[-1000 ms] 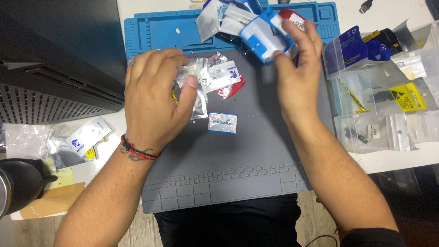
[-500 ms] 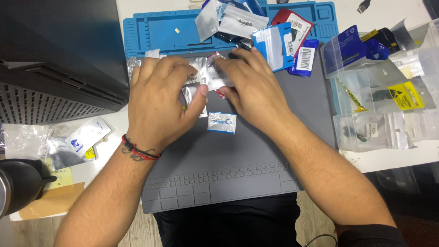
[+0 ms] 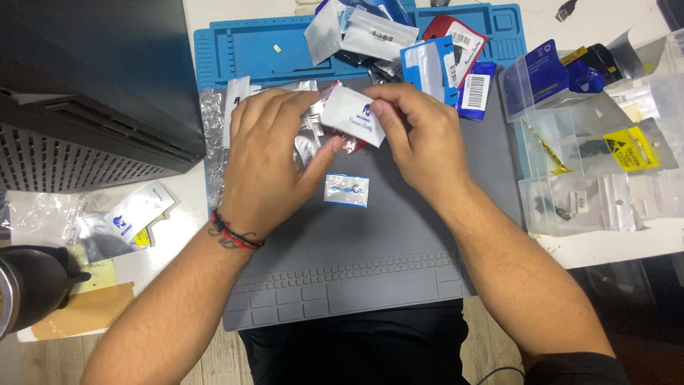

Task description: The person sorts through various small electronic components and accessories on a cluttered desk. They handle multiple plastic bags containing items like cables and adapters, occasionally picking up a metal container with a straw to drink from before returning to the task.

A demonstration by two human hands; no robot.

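My right hand (image 3: pixel 420 135) pinches a small white packet (image 3: pixel 350 115) by its right edge, just above the grey work mat (image 3: pixel 399 235). My left hand (image 3: pixel 267 157) lies palm down over a heap of clear and silvery bags (image 3: pixel 310 125), its thumb reaching toward a red-edged packet under the white one. A small blue-rimmed bag (image 3: pixel 346 190) lies flat on the mat below both hands.
A blue mat (image 3: pixel 263 46) at the back carries a pile of red, blue and silvery packets (image 3: pixel 427 50). Clear bags and boxes (image 3: pixel 598 157) crowd the right. A black computer case (image 3: pixel 85 93) stands at left, with loose bags (image 3: pixel 121 221) and a dark mug (image 3: pixel 28 285) below it.
My right hand left the blue packet on the back pile, came down to the heap and has lifted the white packet. My left hand stayed on the bags.
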